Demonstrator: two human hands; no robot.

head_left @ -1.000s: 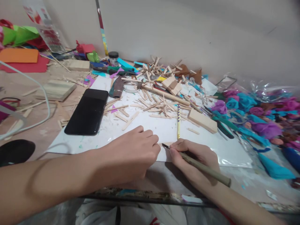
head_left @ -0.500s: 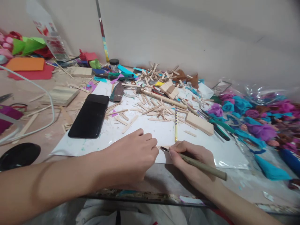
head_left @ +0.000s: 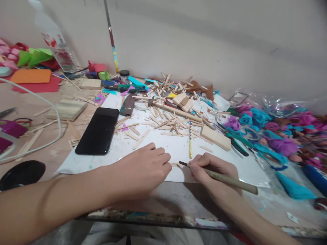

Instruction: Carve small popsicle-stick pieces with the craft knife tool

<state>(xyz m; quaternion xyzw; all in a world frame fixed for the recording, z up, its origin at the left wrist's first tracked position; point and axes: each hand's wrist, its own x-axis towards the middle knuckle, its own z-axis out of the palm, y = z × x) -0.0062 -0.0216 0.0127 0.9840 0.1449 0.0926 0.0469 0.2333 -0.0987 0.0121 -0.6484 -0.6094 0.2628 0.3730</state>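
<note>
My left hand (head_left: 146, 166) is closed, knuckles up, over a small wooden stick (head_left: 174, 164) on the white sheet (head_left: 143, 154). Only the stick's right end shows beyond my fingers, with small marks on it. In a pencil grip, my right hand (head_left: 217, 172) holds a slim carving tool (head_left: 232, 181) with a round olive handle. Its dark flat tip points left and sits just right of the marked part of the stick; I cannot tell whether it touches. Beyond my right hand lies a yellow patterned pencil (head_left: 190, 141).
A black phone (head_left: 97, 131) lies left, near a white cable (head_left: 59, 119) and wooden block (head_left: 67, 109). Behind are scattered wooden sticks (head_left: 171, 122), a hammer (head_left: 176, 111) and a wood block (head_left: 216, 137). Pliers (head_left: 237, 144) and coloured paper flowers (head_left: 281, 144) stand right.
The carving tool and my right hand have shifted slightly right, away from my left fingers, showing more of the marked stick. My left hand keeps its closed pose. The camera view has tilted a little.
</note>
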